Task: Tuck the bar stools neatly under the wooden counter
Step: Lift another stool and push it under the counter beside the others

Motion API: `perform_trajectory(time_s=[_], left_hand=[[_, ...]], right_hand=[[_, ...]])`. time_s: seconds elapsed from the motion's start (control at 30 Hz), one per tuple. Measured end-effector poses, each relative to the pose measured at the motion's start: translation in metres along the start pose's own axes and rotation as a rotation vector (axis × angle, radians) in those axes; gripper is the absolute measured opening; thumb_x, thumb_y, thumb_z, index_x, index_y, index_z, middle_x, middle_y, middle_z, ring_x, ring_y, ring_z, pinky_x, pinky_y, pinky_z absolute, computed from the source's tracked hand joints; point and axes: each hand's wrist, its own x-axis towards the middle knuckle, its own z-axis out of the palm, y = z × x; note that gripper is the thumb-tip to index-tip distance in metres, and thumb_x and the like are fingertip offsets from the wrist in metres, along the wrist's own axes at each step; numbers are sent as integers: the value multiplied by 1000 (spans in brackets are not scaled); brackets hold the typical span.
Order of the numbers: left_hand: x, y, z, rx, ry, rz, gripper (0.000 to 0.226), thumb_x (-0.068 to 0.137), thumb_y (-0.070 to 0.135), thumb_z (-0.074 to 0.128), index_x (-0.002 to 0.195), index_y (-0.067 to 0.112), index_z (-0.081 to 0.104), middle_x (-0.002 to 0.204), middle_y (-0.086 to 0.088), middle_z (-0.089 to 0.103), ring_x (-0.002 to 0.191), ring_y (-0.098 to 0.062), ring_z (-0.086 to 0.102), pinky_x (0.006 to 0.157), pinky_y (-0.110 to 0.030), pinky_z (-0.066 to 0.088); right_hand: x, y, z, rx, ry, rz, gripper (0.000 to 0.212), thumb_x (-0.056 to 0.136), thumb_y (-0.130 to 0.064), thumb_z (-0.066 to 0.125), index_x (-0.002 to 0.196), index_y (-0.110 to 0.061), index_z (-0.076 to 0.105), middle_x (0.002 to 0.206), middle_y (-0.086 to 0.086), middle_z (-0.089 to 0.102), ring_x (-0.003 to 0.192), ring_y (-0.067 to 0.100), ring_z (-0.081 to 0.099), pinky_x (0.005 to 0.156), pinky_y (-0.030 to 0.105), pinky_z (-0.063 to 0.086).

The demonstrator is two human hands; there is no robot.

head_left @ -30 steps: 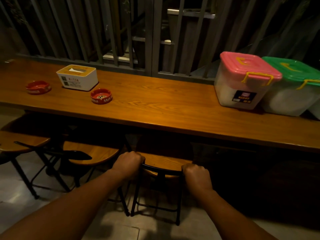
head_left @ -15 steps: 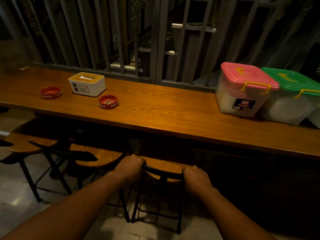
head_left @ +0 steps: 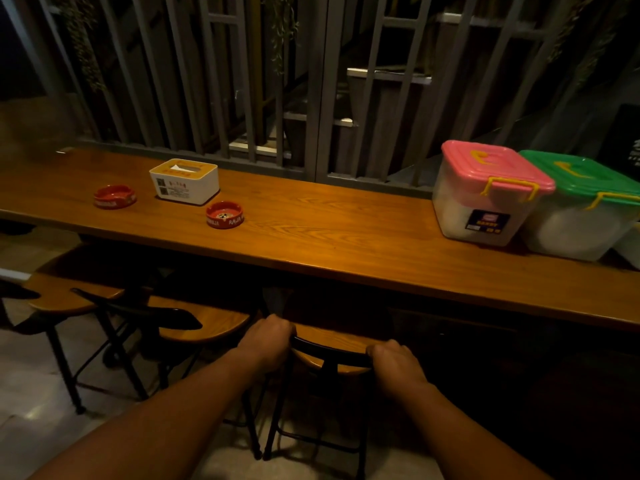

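Hands grip the stool (head_left: 332, 355) by its black backrest: left hand (head_left: 268, 339) and right hand (head_left: 394, 363) closed on its two ends. Its seat sits partly under the counter (head_left: 346, 244). Pushing in looks underway; next, a straight shove until the backrest nears the edge.

"RAJA" in white on the nearer red ashtray (head_left: 224, 215) — other labels illegible

The desk (head_left: 346, 244) hid most of the stool (head_left: 332, 344) seat; the green bin (head_left: 585, 202) ran off the right edge.
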Motion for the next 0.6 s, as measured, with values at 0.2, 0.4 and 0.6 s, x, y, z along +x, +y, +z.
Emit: perform_trajectory(time_s=[0.2, 0.4, 0.6], left_hand=[[-1, 2, 0, 9, -12, -7, 23, 91, 8, 54, 107, 18, 68, 99, -4, 69, 86, -17, 67, 75, -36, 59], [-15, -8, -10, 27, -69, 79, 49, 88, 9, 60, 135, 20, 48, 131, -7, 54, 115, -25, 56, 95, -38, 50], [-41, -44, -36, 56, -7, 83, 60, 79, 24, 72, 134, 24, 48, 128, -1, 52, 111, -24, 58, 87, -34, 53]], right_hand=[[-1, -2, 0, -13, -13, 33, 22, 88, -5, 60, 105, -18, 64, 101, 7, 66, 90, 23, 62, 76, 33, 52], [1, -10, -5, -39, -59, 55, 27, 84, -12, 62, 109, -22, 59, 104, 5, 65, 93, 25, 61, 82, 40, 49], [6, -49, -19, 243, -69, 199, 37, 82, -27, 68, 117, -24, 58, 105, 1, 62, 89, 19, 62, 80, 39, 54]])
